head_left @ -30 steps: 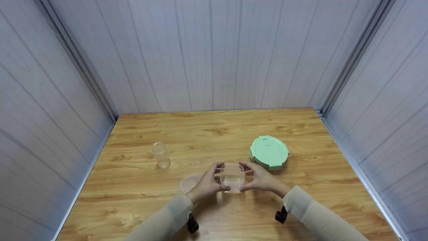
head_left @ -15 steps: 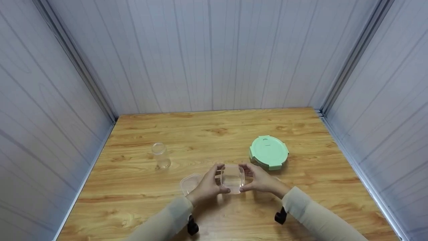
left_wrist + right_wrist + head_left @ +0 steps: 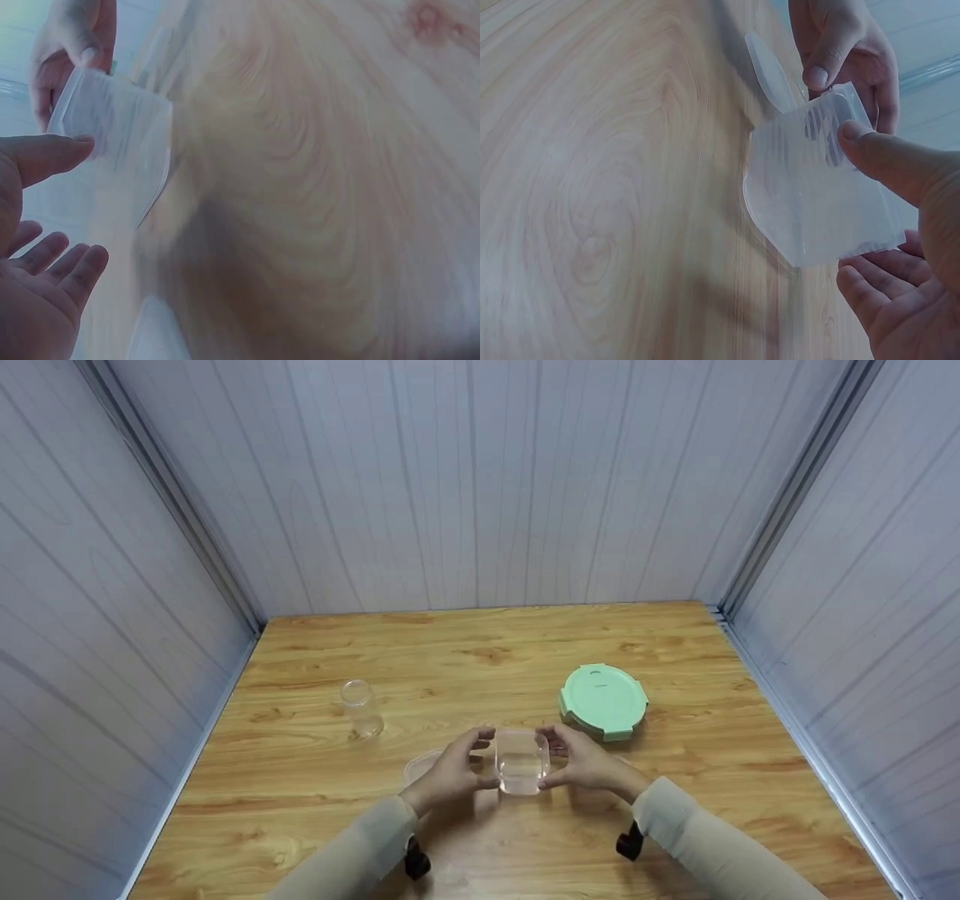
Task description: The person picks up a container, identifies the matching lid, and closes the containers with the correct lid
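A small square clear plastic food container (image 3: 520, 761) is between both hands near the middle of the wooden table. My right hand (image 3: 589, 761) grips its right side, the thumb at the near corner and the fingers farther back; the right wrist view shows this thumb lying over the container (image 3: 817, 187). Beside the opposite wall is my left hand (image 3: 450, 772), its thumb and fingers spread. In the left wrist view, the thumb of my left hand (image 3: 45, 225) overlaps the container's wall. A clear lid (image 3: 418, 765) lies on the table, partly hidden behind my left hand.
To the back right stands a round container with a mint-green clip lid (image 3: 604, 699), close to my right hand. A clear cylindrical jar (image 3: 362, 709) is at the left. Pale panel walls (image 3: 480, 487) enclose the table (image 3: 480, 652) at the back and sides.
My left hand has loosened from the container and moved slightly left, its fingers spreading. The container's tilt has shifted a little in my right hand, which has hardly moved.
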`<state>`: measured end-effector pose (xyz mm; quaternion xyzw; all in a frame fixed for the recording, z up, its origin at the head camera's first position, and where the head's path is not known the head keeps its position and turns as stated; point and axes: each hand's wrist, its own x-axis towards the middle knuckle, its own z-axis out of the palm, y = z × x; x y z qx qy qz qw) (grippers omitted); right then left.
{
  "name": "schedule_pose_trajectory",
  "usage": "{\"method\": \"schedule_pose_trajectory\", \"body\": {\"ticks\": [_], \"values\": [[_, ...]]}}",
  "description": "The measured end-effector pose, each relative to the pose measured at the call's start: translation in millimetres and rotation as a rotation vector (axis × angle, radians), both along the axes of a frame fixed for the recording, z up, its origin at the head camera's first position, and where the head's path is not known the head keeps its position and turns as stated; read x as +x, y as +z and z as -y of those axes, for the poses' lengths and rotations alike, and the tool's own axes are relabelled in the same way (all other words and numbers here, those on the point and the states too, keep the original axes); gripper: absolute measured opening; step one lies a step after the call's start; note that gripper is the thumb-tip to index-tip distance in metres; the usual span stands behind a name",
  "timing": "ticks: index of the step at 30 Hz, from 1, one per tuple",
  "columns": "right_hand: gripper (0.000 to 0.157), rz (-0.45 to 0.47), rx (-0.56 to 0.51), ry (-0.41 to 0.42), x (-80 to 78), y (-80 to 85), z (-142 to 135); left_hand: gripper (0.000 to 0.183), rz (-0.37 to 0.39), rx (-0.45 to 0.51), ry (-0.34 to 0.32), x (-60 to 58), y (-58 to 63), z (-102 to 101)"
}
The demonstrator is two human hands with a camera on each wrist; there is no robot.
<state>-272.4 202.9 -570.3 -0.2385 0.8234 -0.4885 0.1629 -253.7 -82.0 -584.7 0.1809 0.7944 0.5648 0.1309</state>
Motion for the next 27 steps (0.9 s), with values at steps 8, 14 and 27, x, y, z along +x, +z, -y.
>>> {"method": "schedule_pose_trajectory", "body": {"ticks": [8,14,27], "values": [[0.094,0.014,0.004,-0.001,-1.7,0.5,0.7,0.065,0.014,-0.015,0.023,-4.2,9.8,24.2],[0.094,0.011,0.014,-0.005,-1.7,0.4,0.0,0.062,-0.044,-0.046,0.061,-8.2,11.6,41.8],[0.093,0.034,0.004,0.008,-3.3,-1.1,-0.4,0.059,-0.039,-0.127,0.138,-4.6,10.3,73.4]]}}
